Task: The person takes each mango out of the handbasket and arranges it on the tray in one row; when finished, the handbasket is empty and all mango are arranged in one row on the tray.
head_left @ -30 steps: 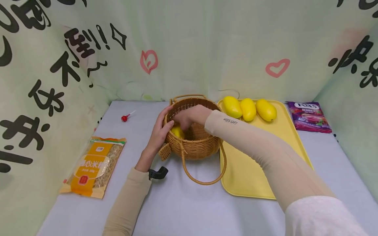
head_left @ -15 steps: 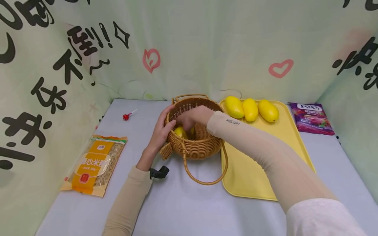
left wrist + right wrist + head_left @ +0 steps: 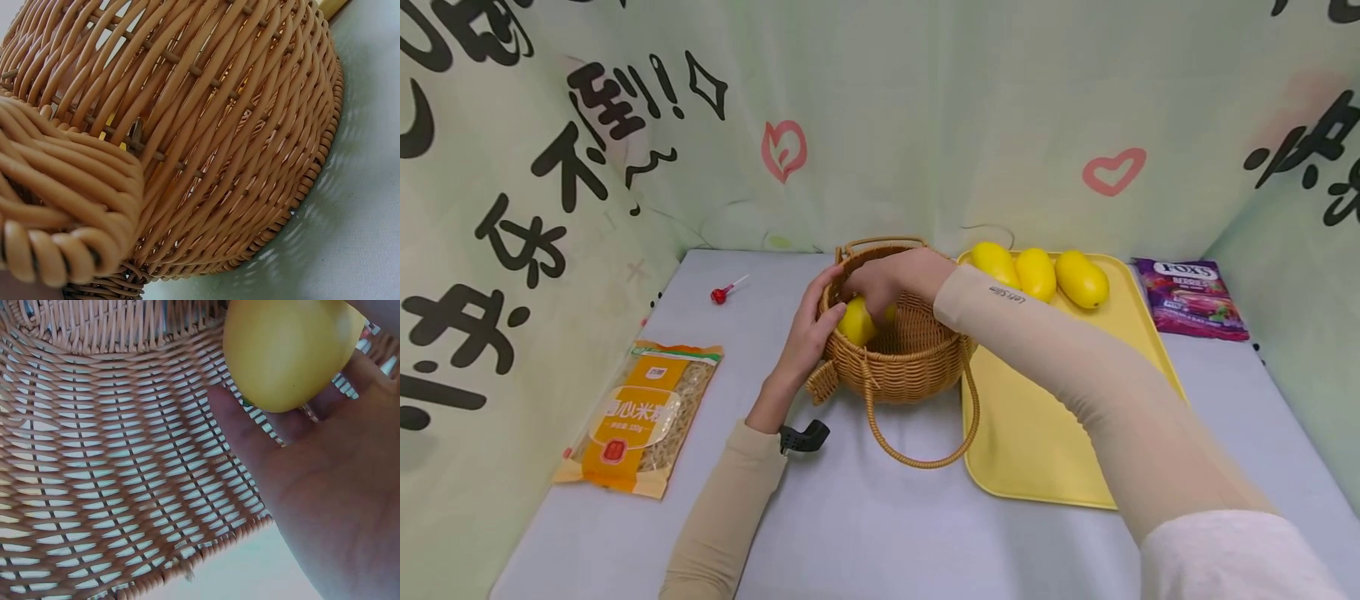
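Note:
A brown wicker basket [image 3: 910,379] stands on the table, its rope-like handle hanging down in front. My left hand [image 3: 807,333] holds the basket's left rim, with the thumb over the edge. Inside the basket, my right hand [image 3: 887,279] grips a yellow mango [image 3: 855,323] near the left wall. The right wrist view shows that mango [image 3: 284,356] between thumb and fingers, above the woven wall. In the left wrist view the basket's weave [image 3: 219,137] fills most of the picture, hiding the left fingers.
Right of the basket lies a yellow tray [image 3: 1037,433] with three mangoes [image 3: 1081,280] at its far end. A purple candy bag [image 3: 1191,300] is at the far right. To the left are a red lollipop [image 3: 720,295] and an orange snack bag [image 3: 640,421].
My right hand has lifted slightly inside the basket, and the mango has risen with it, showing more above the rim. My left hand stays on the basket.

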The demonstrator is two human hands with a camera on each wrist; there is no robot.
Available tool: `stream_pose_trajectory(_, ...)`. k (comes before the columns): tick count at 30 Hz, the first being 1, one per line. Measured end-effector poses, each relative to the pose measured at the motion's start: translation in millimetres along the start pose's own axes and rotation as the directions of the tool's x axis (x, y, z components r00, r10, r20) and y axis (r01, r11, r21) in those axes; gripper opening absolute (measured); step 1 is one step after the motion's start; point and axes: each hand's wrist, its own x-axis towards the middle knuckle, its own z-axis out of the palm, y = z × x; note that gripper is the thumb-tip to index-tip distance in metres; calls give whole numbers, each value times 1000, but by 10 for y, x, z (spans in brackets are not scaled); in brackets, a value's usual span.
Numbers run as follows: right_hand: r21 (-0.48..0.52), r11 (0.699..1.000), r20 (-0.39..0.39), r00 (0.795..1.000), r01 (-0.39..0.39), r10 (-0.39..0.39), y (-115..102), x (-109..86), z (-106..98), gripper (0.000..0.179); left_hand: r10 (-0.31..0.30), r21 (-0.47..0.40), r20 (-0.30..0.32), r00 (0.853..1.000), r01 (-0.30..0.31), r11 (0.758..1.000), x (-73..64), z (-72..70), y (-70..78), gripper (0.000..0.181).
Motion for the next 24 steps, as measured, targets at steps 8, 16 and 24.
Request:
stream_pose_trajectory(8, -37, 999, -28, 999, -32, 31, 34, -180, -90, 69, 5, 5, 5, 1000, -5, 1000, 8, 12, 12, 58)
stream_pose_trajectory(16, 11, 999, -120, 992, -33, 34, 99, -466, -237, 77, -5, 20, -2, 1000, 5, 1000, 10, 7, 40, 59)
stream_pose_trajectory(24, 60, 997, -127, 990, -48, 55, 208, -673, -329, 76, -3, 25, -13, 1000, 3, 1000, -4, 24, 40, 59)
